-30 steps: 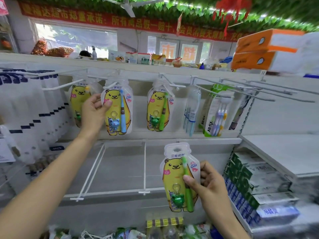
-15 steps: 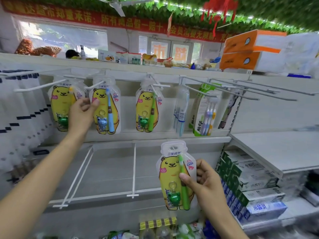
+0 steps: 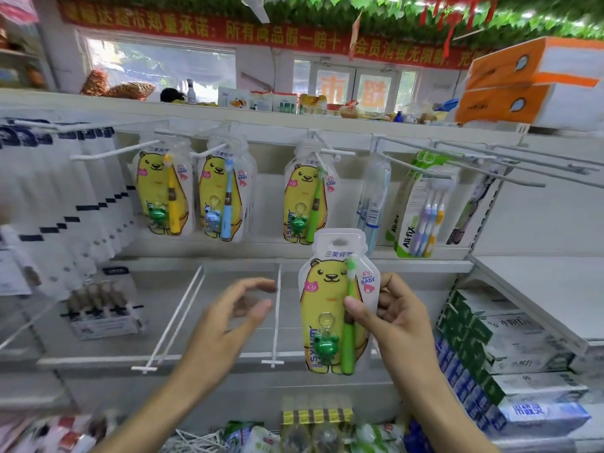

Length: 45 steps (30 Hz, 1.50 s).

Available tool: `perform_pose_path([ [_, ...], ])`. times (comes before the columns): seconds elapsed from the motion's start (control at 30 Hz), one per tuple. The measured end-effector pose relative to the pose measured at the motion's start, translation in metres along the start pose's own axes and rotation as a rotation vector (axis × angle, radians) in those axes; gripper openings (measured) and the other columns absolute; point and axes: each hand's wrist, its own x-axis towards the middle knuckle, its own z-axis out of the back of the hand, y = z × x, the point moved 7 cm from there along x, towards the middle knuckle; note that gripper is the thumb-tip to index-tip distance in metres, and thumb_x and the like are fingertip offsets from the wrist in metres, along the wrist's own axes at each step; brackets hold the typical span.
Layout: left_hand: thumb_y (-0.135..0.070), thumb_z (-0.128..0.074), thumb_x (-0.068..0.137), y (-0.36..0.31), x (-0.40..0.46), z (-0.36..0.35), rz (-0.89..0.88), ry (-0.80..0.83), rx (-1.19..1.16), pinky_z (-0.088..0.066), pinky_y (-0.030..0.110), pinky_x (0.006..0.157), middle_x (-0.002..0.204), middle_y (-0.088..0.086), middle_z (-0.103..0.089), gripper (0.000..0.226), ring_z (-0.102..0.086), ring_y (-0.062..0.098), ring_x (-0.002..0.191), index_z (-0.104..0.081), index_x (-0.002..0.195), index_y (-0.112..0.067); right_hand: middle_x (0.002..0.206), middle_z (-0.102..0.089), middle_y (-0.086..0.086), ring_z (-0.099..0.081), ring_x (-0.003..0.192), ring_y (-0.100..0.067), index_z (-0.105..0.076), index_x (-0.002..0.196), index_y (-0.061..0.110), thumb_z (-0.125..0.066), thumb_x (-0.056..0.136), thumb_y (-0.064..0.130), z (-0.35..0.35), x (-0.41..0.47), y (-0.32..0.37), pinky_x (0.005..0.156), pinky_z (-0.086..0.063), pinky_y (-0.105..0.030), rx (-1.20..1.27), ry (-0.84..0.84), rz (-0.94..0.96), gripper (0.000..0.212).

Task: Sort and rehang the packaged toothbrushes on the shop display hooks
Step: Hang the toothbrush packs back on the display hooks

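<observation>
My right hand (image 3: 397,317) grips a yellow-bear toothbrush pack (image 3: 327,299) with a green brush and a green frog charm, upright below the hooks. To its left my left hand (image 3: 228,322) hovers with fingers loosely spread, holding nothing. On the white hooks above hang three bear packs: one with a yellow brush (image 3: 161,191), one with a blue brush (image 3: 224,194), one with a green brush (image 3: 309,201). Further right hang a clear blue-brush pack (image 3: 372,197) and a green All-fix multipack (image 3: 421,207).
Several bare hooks (image 3: 510,161) jut out at upper right. White boxed packs (image 3: 49,191) hang at left. A white wire-divided shelf (image 3: 277,322) lies behind my hands. Toothpaste boxes (image 3: 510,351) are stacked at right, orange tissue packs (image 3: 529,83) above, and loose goods sit below.
My left hand let go of the hanging blue-brush pack and dropped toward the held pack. My right hand raised the green-brush pack slightly.
</observation>
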Motion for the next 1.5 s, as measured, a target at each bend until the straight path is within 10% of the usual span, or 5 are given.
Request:
perform_pose_path([
  [0.7,-0.001,-0.075,0.083,-0.031,-0.004,-0.036,0.074,0.002,-0.243,-0.049,0.024,0.058,0.088,0.007,-0.078,0.024,-0.073,0.022,0.076,-0.077,0.096,-0.02,0.09,-0.078,-0.01,-0.074,0.083,-0.02,-0.069,0.1,0.005,-0.072,0.083,0.009,-0.021,0.03,0.045,0.076,-0.061,-0.031,0.067,0.097,0.129,0.017],
  [1.5,-0.001,-0.071,0.086,-0.028,0.027,-0.029,0.034,-0.052,-0.182,-0.049,0.027,0.058,0.088,0.004,-0.078,0.021,-0.073,0.022,0.075,-0.074,0.1,-0.016,0.086,-0.078,-0.008,-0.075,0.081,-0.021,-0.07,0.098,0.005,-0.072,0.087,0.002,-0.022,0.065,0.038,0.074,-0.061,-0.03,0.087,0.049,0.166,0.012],
])
